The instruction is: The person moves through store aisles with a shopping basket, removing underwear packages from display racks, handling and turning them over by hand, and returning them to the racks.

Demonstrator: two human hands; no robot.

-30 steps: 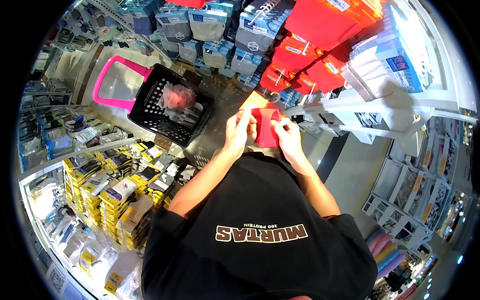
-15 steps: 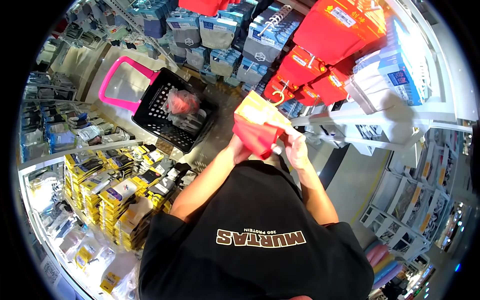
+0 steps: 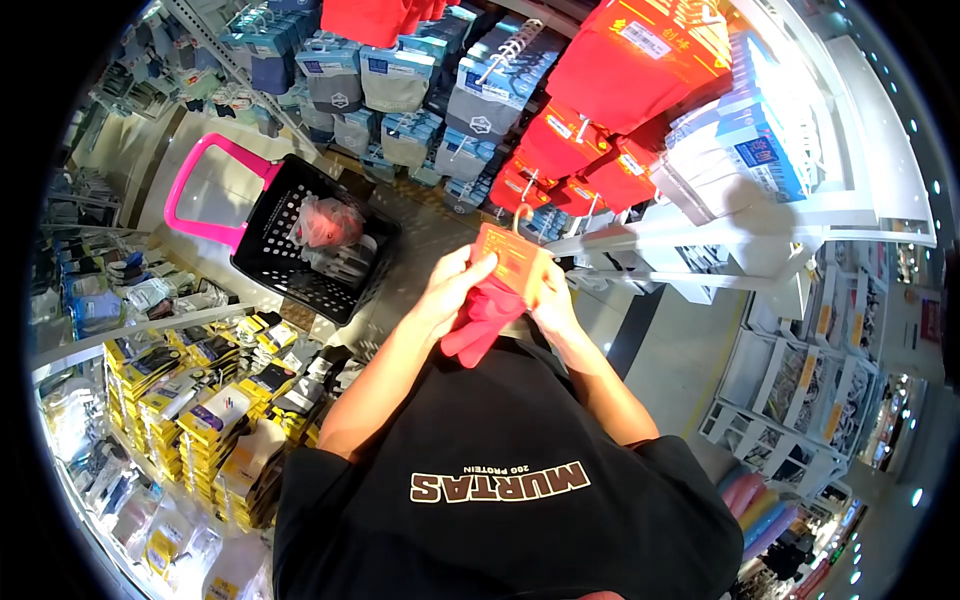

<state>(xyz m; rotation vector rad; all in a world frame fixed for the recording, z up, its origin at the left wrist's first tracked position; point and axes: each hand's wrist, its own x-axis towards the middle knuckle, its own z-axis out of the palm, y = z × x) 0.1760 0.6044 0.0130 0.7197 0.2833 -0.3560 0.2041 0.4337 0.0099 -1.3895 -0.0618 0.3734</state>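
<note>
In front of my chest I hold a pack of red socks (image 3: 472, 330) by its orange cardboard header (image 3: 512, 258), which has a small hanging hook on top. My left hand (image 3: 446, 290) grips the left side, with the thumb pressed on the printed card. On the other side, my right hand (image 3: 552, 302) is closed around the card's right edge. The red fabric hangs below the card toward my black T-shirt (image 3: 500, 430). Just beyond the pack, more red sock packs (image 3: 560, 140) hang on display hooks.
A black shopping basket (image 3: 262, 262) with a pink handle (image 3: 180, 200) stands on the floor at left, holding plastic-bagged items (image 3: 330, 225). Grey and blue sock packs (image 3: 400, 80) hang ahead. Yellow-labelled packs (image 3: 215, 410) are stacked at lower left. A white shelf frame (image 3: 690, 240) runs along the right.
The sock pack has been turned, so its card's text side faces me and the red fabric hangs loose. My left thumb has come onto the card. The whole view has shifted slightly.
</note>
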